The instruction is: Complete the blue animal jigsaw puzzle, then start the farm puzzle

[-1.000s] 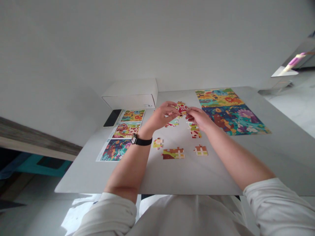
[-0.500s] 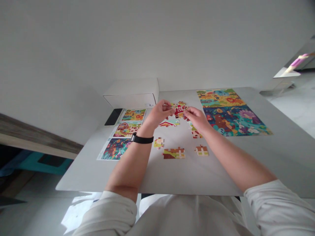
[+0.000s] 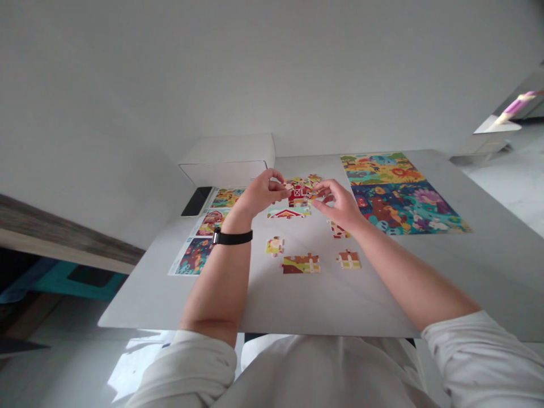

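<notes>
Left grip [image 3: 266, 192] almost closed at 9 o'clock of the red-barn jigsaw pieces [image 3: 300, 191], can't tell if it's pinching them. Right grip [image 3: 335, 201] half open at 3 o'clock, holding nothing I can see. Loose pieces [image 3: 301, 264] sit at 6 o'clock on the counter [image 3: 297, 300].

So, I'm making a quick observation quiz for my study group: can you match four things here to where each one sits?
Things:
1. Phone
2. White box
3. Black wristband
4. Assembled puzzles

Places:
A. On the left wrist
B. Right side of the table
C. Beside the picture sheet, at the table's left edge
D. Far end of the table, behind the picture sheet

Pairs: 1-C, 2-D, 3-A, 4-B
</notes>
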A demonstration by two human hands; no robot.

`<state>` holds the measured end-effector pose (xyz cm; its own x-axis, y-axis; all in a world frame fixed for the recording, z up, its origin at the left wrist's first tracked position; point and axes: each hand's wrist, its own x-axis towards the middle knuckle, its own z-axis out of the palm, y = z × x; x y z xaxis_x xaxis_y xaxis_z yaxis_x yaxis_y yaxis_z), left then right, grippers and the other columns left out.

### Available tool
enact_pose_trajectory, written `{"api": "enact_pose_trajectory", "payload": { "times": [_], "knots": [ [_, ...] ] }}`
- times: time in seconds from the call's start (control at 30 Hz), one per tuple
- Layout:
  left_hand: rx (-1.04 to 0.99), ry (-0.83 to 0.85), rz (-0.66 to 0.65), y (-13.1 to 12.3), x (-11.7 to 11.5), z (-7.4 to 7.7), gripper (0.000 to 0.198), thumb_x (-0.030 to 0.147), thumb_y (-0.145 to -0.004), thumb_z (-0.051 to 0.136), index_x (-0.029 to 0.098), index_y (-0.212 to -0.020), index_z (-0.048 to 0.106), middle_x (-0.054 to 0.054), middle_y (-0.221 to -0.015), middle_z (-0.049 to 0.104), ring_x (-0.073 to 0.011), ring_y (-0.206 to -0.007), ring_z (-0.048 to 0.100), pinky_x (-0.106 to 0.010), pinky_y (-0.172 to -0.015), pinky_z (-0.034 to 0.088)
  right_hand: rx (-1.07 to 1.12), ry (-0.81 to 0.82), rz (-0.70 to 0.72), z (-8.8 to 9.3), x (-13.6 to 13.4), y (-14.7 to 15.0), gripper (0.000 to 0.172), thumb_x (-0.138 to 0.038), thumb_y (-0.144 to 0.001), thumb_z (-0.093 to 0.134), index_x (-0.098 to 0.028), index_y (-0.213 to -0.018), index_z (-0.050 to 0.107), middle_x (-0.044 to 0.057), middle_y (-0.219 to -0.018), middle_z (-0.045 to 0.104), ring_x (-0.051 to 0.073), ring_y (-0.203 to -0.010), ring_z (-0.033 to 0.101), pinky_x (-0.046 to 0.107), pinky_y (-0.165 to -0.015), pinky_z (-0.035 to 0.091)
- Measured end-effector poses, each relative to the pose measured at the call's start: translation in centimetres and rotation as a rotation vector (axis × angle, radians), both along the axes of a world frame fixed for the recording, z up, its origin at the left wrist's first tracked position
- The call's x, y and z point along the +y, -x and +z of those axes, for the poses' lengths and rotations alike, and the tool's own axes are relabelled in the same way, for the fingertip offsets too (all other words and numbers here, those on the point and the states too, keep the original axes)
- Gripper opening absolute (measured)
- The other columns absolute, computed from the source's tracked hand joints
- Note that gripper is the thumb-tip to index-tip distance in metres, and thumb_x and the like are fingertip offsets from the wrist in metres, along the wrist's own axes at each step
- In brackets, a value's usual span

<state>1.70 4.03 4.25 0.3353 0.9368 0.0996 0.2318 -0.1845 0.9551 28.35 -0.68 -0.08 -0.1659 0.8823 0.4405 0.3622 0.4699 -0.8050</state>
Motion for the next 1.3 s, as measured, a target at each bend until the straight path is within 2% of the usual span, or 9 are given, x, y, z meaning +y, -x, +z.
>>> {"api": "enact_pose_trajectory", "payload": {
  "times": [0.17,0.33,0.53,0.7,0.9,1.13,1.23,1.3],
  "knots": [
    [0.015,0.005,-0.021,0.0,0.2,-0.3,0.039,0.019,-0.08,0.086,0.023,-0.104,0.055,0.001,-0.073,0.077,-0.0105,-0.06,0.063,-0.023,-0.061,0.041,-0.104,-0.095,0.053,0.3,-0.6,0.4,0.029,-0.044,-0.089,0.081,-0.03,-0.106,0.063,0.009,-0.135,0.073,0.03,-0.121,0.069,0.046,-0.097,0.06],
    [0.012,0.036,-0.042,-0.5,0.0,-0.3,0.041,0.017,-0.079,0.087,0.023,-0.103,0.055,0.002,-0.072,0.076,-0.011,-0.061,0.063,-0.023,-0.062,0.042,-0.152,-0.182,0.111,0.0,-0.5,0.3,0.022,-0.038,-0.093,0.077,-0.031,-0.106,0.061,0.01,-0.14,0.071,0.031,-0.138,0.063,0.048,-0.102,0.059],
    [0.011,0.034,-0.044,-0.4,0.0,-0.6,0.038,0.016,-0.079,0.085,0.023,-0.103,0.056,0.003,-0.072,0.076,-0.0115,-0.062,0.065,-0.023,-0.062,0.042,-0.176,-0.209,0.112,-0.4,-0.2,0.2,0.02,-0.038,-0.096,0.077,-0.031,-0.105,0.061,0.011,-0.137,0.073,0.03,-0.131,0.067,0.049,-0.104,0.057],
    [0.061,0.039,-0.033,-0.4,0.0,-0.5,0.035,0.016,-0.08,0.083,0.022,-0.104,0.058,0.002,-0.073,0.077,-0.0119,-0.062,0.065,-0.023,-0.061,0.043,-0.194,-0.201,0.101,-0.7,-0.1,0.2,0.024,-0.046,-0.096,0.078,-0.03,-0.104,0.062,0.01,-0.131,0.075,0.031,-0.123,0.07,0.05,-0.106,0.056],
    [0.1,0.021,0.005,-0.5,0.1,-0.2,0.023,0.022,-0.087,0.08,0.021,-0.102,0.062,-0.001,-0.079,0.079,-0.0112,-0.059,0.063,-0.024,-0.06,0.046,-0.2,-0.161,0.085,-0.9,-0.1,0.2,0.029,-0.055,-0.095,0.078,-0.031,-0.105,0.064,0.01,-0.126,0.075,0.03,-0.114,0.07,0.048,-0.102,0.057],
    [0.146,0.003,-0.022,-0.5,0.0,-0.4,0.03,0.028,-0.082,0.09,0.021,-0.101,0.068,-0.004,-0.081,0.078,-0.012,-0.058,0.064,-0.025,-0.055,0.044,-0.196,-0.167,0.096,-1.0,-0.2,0.3,0.026,-0.053,-0.097,0.076,-0.031,-0.104,0.065,0.01,-0.131,0.075,0.028,-0.108,0.071,0.048,-0.101,0.058],
    [0.125,0.018,-0.056,-0.6,0.2,-0.7,0.03,0.028,-0.08,0.09,0.021,-0.099,0.067,-0.002,-0.076,0.076,-0.0112,-0.057,0.061,-0.024,-0.054,0.042,-0.213,-0.165,0.099,-0.9,-0.3,0.4,0.022,-0.049,-0.097,0.076,-0.031,-0.106,0.066,0.01,-0.134,0.075,0.029,-0.111,0.072,0.049,-0.104,0.058],
    [0.12,0.033,-0.066,-0.4,0.3,-0.9,0.03,0.026,-0.079,0.089,0.021,-0.1,0.067,-0.001,-0.075,0.076,-0.0113,-0.058,0.062,-0.023,-0.055,0.042,-0.223,-0.174,0.105,-0.8,-0.3,0.4,0.02,-0.045,-0.097,0.077,-0.031,-0.109,0.068,0.009,-0.136,0.075,0.03,-0.121,0.071,0.051,-0.109,0.057]
  ]
}}
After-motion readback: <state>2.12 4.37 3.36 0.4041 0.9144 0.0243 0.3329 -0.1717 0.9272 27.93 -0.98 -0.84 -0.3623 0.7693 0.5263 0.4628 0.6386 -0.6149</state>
